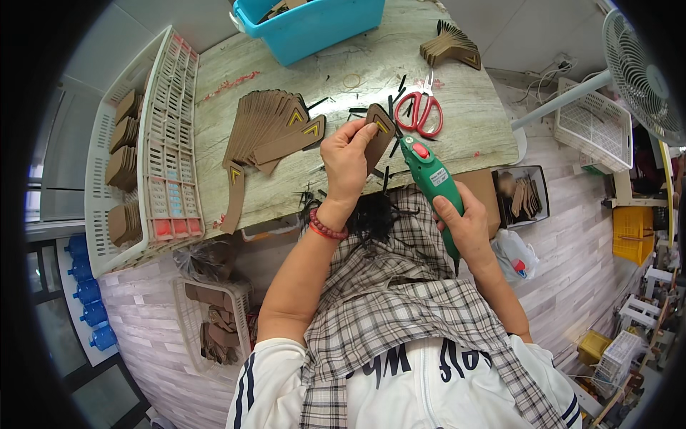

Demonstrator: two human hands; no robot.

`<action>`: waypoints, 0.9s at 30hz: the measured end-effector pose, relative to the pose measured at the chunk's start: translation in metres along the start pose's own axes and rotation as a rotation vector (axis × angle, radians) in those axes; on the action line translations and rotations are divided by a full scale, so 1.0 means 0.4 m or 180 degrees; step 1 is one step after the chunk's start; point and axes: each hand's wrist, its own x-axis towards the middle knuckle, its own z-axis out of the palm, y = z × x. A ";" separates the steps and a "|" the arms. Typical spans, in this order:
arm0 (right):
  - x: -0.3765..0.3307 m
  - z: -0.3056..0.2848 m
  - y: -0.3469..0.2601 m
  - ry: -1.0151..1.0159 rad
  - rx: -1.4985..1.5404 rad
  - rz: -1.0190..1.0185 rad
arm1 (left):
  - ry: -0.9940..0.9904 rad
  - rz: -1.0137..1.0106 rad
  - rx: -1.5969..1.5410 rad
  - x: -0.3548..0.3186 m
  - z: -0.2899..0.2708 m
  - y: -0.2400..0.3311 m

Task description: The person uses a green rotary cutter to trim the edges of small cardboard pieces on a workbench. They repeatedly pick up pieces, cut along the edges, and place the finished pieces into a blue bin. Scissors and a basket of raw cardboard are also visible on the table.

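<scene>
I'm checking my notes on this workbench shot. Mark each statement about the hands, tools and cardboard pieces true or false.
1. The left hand holds a brown cardboard piece. True.
2. The right hand grips a green tagging gun. True.
3. The scissors have blue handles. False: the handles are red.
4. The blue bin sits on the floor. False: it stands on the table, at its far edge.
5. A fanned stack of cardboard pieces lies left of the left hand. True.

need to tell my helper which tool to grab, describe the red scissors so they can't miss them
On the wooden table, look right of the fanned stack of brown card pieces. The scissors lie flat just beyond the green handheld tool. They are the only red-handled thing there.
</scene>
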 end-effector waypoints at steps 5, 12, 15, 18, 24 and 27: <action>-0.001 0.001 0.003 0.0016 0.0020 -0.0045 | -0.0046 0.0002 0.0035 0.002 -0.003 0.002; -0.001 0.002 0.005 0.0000 -0.0006 0.0016 | -0.0083 0.0238 0.0295 0.009 -0.013 -0.004; -0.001 0.002 -0.006 0.0009 -0.0012 0.0050 | -0.0082 0.0203 0.0297 0.006 -0.009 0.004; -0.002 0.001 -0.005 -0.0010 0.0020 0.0030 | -0.0117 0.0218 0.0403 0.005 -0.010 0.006; 0.000 0.002 0.005 0.0048 0.0081 -0.0026 | -0.0293 0.0075 0.0418 -0.005 -0.005 0.020; -0.001 0.003 -0.003 0.0086 0.0112 -0.0018 | -0.0384 0.0058 0.0465 -0.007 -0.009 0.013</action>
